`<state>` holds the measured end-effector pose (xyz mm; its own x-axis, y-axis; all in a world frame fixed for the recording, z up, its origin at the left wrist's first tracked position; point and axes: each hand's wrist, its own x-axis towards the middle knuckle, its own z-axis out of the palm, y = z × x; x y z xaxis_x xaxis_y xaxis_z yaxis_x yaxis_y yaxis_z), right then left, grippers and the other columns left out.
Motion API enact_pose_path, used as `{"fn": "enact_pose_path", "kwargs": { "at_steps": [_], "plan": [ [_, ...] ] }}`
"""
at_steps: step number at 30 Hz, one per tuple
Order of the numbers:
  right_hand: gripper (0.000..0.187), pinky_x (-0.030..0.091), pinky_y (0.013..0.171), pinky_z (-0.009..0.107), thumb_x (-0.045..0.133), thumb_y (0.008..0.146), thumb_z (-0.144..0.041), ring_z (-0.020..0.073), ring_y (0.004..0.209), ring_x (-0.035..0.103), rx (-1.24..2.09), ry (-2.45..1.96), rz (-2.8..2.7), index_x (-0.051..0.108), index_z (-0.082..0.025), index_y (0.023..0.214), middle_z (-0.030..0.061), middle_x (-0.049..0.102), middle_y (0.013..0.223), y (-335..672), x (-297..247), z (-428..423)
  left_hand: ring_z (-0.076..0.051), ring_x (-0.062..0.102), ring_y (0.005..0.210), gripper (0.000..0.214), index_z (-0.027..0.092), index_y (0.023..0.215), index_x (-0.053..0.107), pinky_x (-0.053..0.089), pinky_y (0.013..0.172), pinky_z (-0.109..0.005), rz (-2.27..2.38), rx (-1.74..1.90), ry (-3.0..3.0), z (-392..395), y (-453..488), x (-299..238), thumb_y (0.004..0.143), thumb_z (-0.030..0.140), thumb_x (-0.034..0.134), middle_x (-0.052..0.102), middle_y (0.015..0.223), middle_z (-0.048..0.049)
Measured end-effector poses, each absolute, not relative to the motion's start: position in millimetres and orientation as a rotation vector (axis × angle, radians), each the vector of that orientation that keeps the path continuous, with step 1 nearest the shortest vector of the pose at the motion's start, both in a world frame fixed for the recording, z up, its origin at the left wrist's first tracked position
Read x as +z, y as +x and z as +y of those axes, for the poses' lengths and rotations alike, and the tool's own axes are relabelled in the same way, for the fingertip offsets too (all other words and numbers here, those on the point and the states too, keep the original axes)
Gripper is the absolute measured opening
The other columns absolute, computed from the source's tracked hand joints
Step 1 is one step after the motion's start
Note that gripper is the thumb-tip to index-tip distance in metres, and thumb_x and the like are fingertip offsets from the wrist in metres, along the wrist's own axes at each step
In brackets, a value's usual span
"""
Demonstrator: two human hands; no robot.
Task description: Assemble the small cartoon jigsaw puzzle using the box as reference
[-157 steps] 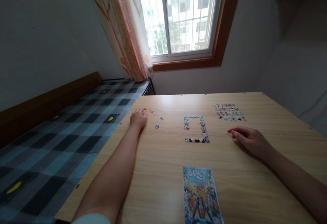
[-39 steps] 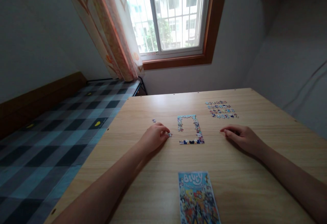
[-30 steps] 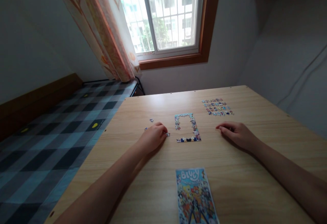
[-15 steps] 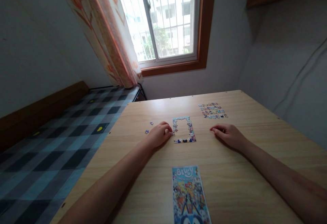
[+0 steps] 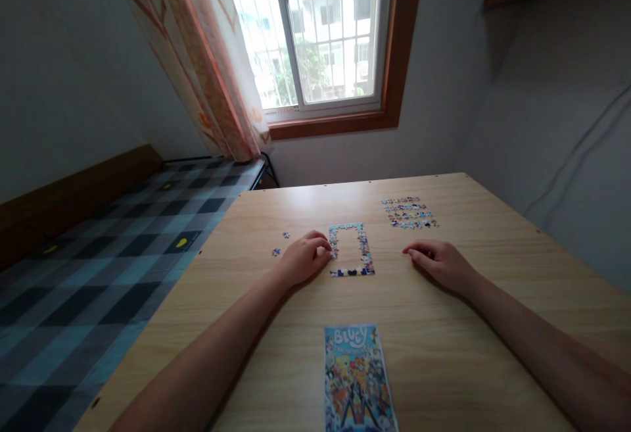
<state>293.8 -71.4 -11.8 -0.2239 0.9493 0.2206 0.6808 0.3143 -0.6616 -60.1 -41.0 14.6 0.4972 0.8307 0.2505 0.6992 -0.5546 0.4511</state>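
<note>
Against the left side of the flat rectangular frame of multicoloured cardboard-looking jigsaw pieces (image 5: 365,253): bare left hand (image 5: 308,258), thumb and fingertips drawn close together at the edge; whether they pinch a piece, I cannot tell.
Frame: on the pale wood-grain table (image 5: 444,360), bare wood at its centre; its lower left is partly covered by the fingertips.
Frame's risk: a sideways push from those fingertips could part the joined pieces or skew the narrow left side, since no other hand steadies it.
Right hand (image 5: 438,264): to the frame's right, apart from it, fingers loosely curled, slack, no piece visible in it.
Loose blue-and-white pieces (image 5: 276,252): two, left of the frame, just beyond the left hand; a backward sweep of the knuckles could scatter them.
Rows of small mixed-colour pieces (image 5: 411,216): beyond the frame, to its right; a careless reach by the right hand could muddle their order.
Glossy blue cartoon picture sheet (image 5: 357,376): nearer the wearer than the frame; a dragging forearm could shift it.
</note>
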Motion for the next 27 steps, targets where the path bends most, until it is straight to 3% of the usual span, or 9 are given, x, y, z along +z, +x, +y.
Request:
{"fn": "enact_pose_path", "kwargs": {
  "at_steps": [3, 9, 27],
  "plan": [
    [0.033, 0.048, 0.068, 0.032, 0.052, 0.089, -0.041, 0.0217, 0.074, 0.067, 0.583, -1.443, -1.993, 0.079, -0.022, 0.095, 0.0047, 0.078, 0.085, 293.9, -10.9, -72.1, -0.020, 0.068, 0.095, 0.017, 0.023, 0.097, 0.076, 0.053, 0.091, -0.034, 1.300, 0.689, 2.501, -44.5, -61.1, 13.1, 0.092, 0.030, 0.061, 0.071, 0.113, -0.0071],
    [0.033, 0.049, 0.068, 0.031, 0.053, 0.088, -0.040, 0.0214, 0.073, 0.067, 0.587, -1.446, -1.986, 0.079, -0.021, 0.095, 0.0049, 0.078, 0.086, 294.6, -9.9, -72.8, -0.022, 0.063, 0.119, 0.020, 0.026, 0.107, 0.077, 0.047, 0.108, -0.041, 1.113, 0.721, 2.632, -43.1, -60.1, 8.8, 0.094, 0.030, 0.061, 0.074, 0.120, -0.0064],
    [0.034, 0.049, 0.070, 0.033, 0.053, 0.089, -0.042, 0.0227, 0.076, 0.068, 0.580, -1.455, -1.983, 0.079, -0.022, 0.096, 0.0052, 0.078, 0.089, 296.7, -16.4, -69.9, -0.020, 0.071, 0.105, 0.019, 0.024, 0.102, 0.080, 0.056, 0.098, -0.036, 1.151, 0.743, 2.654, -38.7, -60.8, -2.7, 0.094, 0.027, 0.063, 0.077, 0.113, -0.0047]
  ]
}}
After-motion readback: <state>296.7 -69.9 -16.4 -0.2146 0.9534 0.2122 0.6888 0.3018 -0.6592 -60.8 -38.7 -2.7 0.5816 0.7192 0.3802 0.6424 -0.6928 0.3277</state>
